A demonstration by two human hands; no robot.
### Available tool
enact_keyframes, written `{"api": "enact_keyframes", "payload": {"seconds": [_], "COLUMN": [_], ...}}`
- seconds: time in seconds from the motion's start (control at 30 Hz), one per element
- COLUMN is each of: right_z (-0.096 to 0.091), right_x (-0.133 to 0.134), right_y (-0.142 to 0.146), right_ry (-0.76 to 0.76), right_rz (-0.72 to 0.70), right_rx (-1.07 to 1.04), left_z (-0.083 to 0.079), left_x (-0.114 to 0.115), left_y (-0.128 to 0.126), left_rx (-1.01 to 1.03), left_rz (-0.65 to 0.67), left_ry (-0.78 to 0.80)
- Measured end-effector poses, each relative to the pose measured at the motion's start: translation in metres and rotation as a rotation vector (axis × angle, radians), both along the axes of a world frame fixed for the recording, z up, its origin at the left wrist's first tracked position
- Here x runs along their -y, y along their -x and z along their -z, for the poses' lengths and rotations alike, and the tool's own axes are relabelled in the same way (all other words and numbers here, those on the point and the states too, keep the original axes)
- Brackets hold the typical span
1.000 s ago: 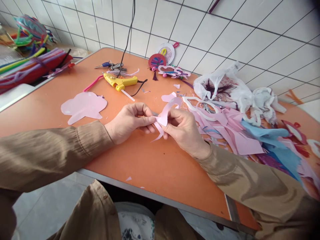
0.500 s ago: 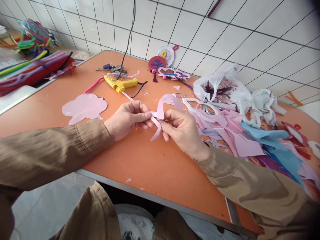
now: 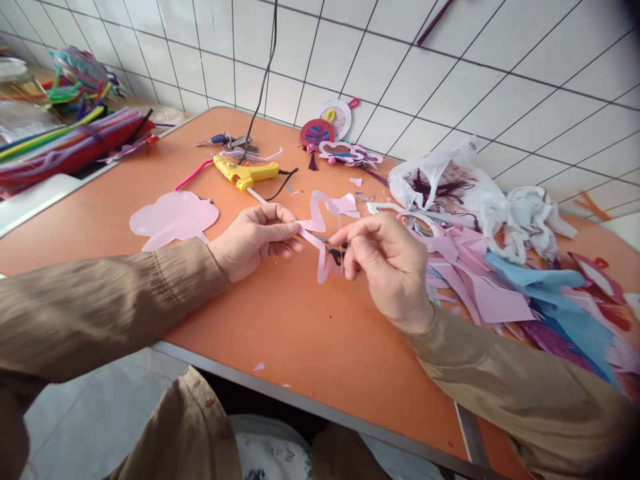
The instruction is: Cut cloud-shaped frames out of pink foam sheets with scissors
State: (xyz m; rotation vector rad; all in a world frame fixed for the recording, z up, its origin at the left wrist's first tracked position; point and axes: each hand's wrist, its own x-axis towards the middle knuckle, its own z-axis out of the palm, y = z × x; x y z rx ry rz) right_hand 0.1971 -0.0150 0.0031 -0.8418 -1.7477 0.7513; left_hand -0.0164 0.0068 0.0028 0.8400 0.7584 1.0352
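Observation:
My left hand (image 3: 253,239) pinches one end of a curly pink paper strip (image 3: 320,230) just above the orange table (image 3: 280,320). My right hand (image 3: 385,263) is closed around small scissors (image 3: 334,253), whose dark blades sit against the strip's lower part. The strip loops up and back between the two hands. A flat pink cloud-shaped cutout (image 3: 173,219) lies to the left of my left hand.
A yellow glue gun (image 3: 245,173) with its black cord lies behind the hands. Heaps of pink, blue and purple paper scraps (image 3: 500,280) and a white plastic bag (image 3: 450,180) fill the right side. Pipe cleaners (image 3: 65,143) lie far left. Finished round ornaments (image 3: 325,127) lean on the tiled wall.
My right hand let go of its pinch on the strip and brought small scissors to it. The strip has unfolded and hangs lower between the hands. The left hand has stayed put.

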Motion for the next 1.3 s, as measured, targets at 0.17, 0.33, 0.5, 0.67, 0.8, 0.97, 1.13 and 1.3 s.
{"api": "enact_keyframes", "payload": {"seconds": [0.17,0.33,0.5,0.67,0.8,0.97,1.13,1.3], "right_z": [-0.002,0.01,0.012,0.004,0.005,0.007,0.008,0.011], "right_x": [-0.028,-0.055,-0.05,-0.043,-0.044,-0.042,-0.041,-0.037], "right_y": [-0.022,-0.037,-0.032,-0.026,-0.024,-0.019,-0.014,-0.012], "right_ry": [-0.196,-0.087,0.245,0.329,0.296,0.344,0.354,0.401], "right_rz": [0.259,0.27,0.031,0.015,0.074,0.084,0.185,0.127], "right_rx": [0.118,0.273,0.137,0.116,0.105,-0.062,-0.163,-0.151], "left_z": [-0.006,-0.008,-0.011,-0.012,-0.01,-0.006,-0.002,0.001], "left_x": [-0.001,-0.001,-0.001,-0.003,-0.004,-0.005,-0.006,-0.006], "left_y": [0.002,0.003,0.003,0.004,0.005,0.007,0.008,0.01], "left_rx": [-0.045,-0.086,-0.086,-0.095,-0.129,-0.113,-0.109,-0.114], "left_rz": [-0.034,0.001,0.065,0.068,0.025,-0.031,0.052,0.07], "left_ry": [0.019,0.015,-0.013,-0.035,-0.049,0.002,0.053,0.03]}}
